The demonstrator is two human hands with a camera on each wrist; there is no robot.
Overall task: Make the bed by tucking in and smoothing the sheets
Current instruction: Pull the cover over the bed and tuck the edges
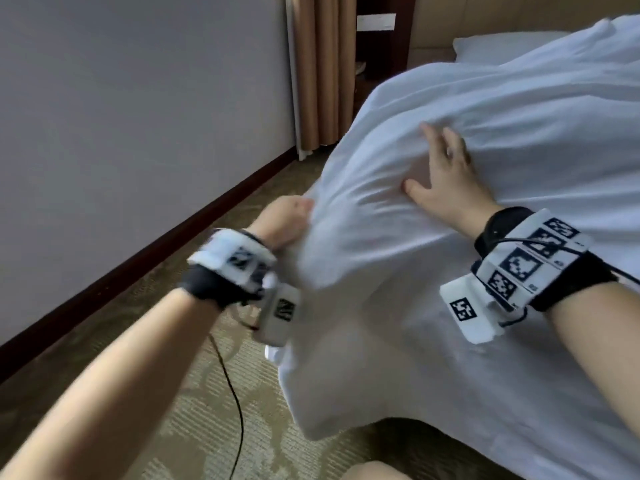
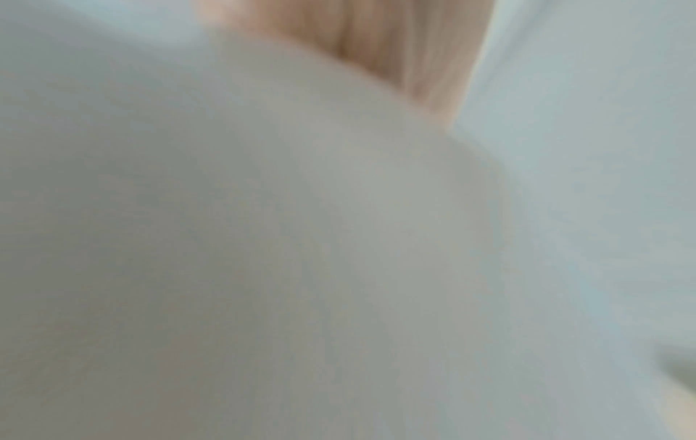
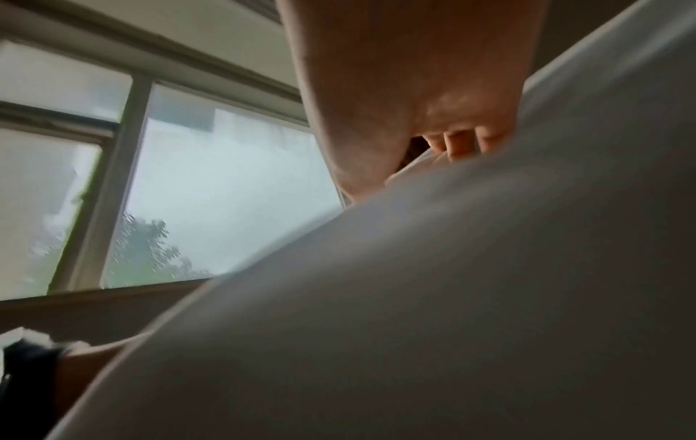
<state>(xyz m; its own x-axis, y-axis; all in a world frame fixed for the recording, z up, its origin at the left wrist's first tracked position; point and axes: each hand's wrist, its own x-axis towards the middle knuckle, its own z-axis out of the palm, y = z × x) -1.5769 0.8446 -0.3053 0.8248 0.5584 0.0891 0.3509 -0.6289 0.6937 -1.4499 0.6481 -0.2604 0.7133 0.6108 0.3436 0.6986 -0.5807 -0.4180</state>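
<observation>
At the bed corner in the centre of the head view, the left hand (image 1: 289, 216) bunches the white sheet (image 1: 415, 271) edge in curled fingers while the right hand (image 1: 446, 178) presses it with fingers spread, so tucking is underway; next, pull taut and push under.

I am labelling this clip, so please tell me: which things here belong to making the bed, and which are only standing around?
Belong to the job:
white sheet
left hand, gripping its edge
right hand, flat on it

Only around:
pillow
curtain
carpet
</observation>
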